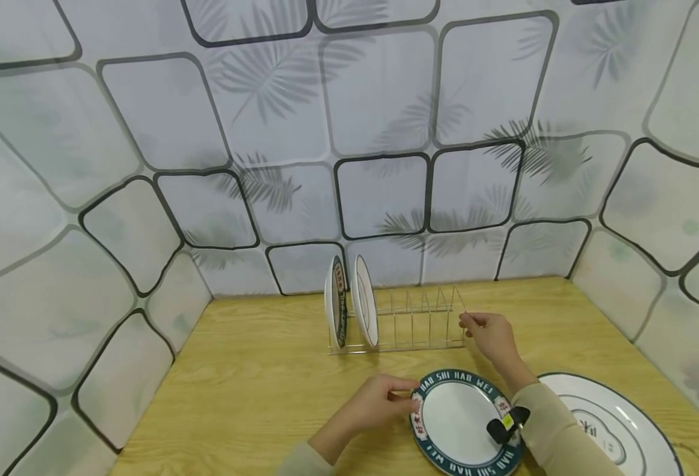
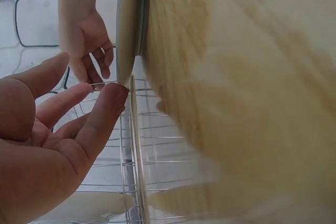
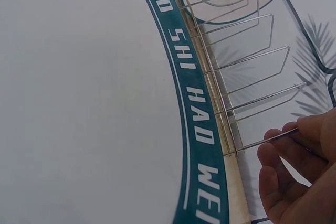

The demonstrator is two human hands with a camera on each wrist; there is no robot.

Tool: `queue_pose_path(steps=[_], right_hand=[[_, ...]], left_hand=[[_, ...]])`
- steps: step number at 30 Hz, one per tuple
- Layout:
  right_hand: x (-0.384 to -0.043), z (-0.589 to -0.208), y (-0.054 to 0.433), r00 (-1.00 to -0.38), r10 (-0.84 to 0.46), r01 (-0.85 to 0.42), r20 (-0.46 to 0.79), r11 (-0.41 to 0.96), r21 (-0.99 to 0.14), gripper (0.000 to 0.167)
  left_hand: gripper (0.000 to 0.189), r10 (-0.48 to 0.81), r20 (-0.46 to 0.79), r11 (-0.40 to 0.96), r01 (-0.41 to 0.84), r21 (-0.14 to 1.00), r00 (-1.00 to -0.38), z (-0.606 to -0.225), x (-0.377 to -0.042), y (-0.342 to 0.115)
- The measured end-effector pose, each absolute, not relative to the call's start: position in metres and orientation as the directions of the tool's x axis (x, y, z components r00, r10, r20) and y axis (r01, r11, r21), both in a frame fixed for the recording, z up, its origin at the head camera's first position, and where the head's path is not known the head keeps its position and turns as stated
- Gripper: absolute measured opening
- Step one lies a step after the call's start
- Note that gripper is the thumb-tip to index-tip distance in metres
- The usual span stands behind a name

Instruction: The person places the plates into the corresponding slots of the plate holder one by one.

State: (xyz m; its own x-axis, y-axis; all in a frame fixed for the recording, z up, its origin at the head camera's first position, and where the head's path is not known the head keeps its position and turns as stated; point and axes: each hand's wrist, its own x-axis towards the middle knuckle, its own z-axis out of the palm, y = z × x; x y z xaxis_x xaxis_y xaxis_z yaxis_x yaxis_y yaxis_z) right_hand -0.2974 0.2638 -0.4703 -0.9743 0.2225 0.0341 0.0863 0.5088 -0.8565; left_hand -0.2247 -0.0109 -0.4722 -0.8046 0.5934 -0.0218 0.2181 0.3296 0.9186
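A round white plate (image 1: 457, 420) with a green lettered rim lies face up on the table. My left hand (image 1: 375, 403) is at its left edge; in the left wrist view a fingertip (image 2: 116, 91) touches the rim, with the other fingers apart from it. A wire dish rack (image 1: 411, 348) stands behind the plate. At the rack's right end, my right hand (image 1: 492, 336) pinches the end wire between thumb and fingers, seen closely in the right wrist view. Two plates stand upright in the rack's left slots: a green-rimmed one (image 1: 340, 304) and a white one (image 1: 365, 301).
A larger white plate (image 1: 635, 423) with a dark edge lies at the right, partly hidden by my right sleeve (image 1: 557, 430). Patterned sheeting (image 1: 385, 119) encloses the wooden table (image 1: 236, 396) at the back and both sides.
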Motion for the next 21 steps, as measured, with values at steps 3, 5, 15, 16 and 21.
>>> queue_pose_path(steps=[3,5,15,16,21], right_hand=[[-0.2969,-0.4717,0.2636,-0.974,0.223,0.081,0.041,0.512,-0.855,0.041],[-0.2967,-0.4728,0.2638,-0.974,0.22,0.073,0.049,0.515,-0.854,0.039],[-0.2958,-0.4708,0.2638,-0.977,0.205,0.049,0.066,0.509,-0.859,0.039],[-0.2958,-0.4707,0.2637,-0.977,0.205,0.049,0.066,0.51,-0.859,0.039],[-0.2966,-0.4728,0.2639,-0.977,0.201,0.043,0.069,0.505,-0.862,0.038]], left_hand=[[0.034,0.613,-0.012,0.328,0.24,0.914,-0.79,-0.4762,-0.2252,-0.0093],[0.033,0.633,-0.015,0.325,0.248,0.913,-0.774,-0.478,-0.226,-0.0088],[0.038,0.67,-0.118,0.388,0.21,0.897,-0.733,-0.4752,-0.2301,-0.005],[0.039,0.669,-0.137,0.376,0.174,0.91,-0.731,-0.4751,-0.2301,-0.0044],[0.034,0.657,-0.187,0.338,0.063,0.939,-0.73,-0.4739,-0.2294,-0.0013]])
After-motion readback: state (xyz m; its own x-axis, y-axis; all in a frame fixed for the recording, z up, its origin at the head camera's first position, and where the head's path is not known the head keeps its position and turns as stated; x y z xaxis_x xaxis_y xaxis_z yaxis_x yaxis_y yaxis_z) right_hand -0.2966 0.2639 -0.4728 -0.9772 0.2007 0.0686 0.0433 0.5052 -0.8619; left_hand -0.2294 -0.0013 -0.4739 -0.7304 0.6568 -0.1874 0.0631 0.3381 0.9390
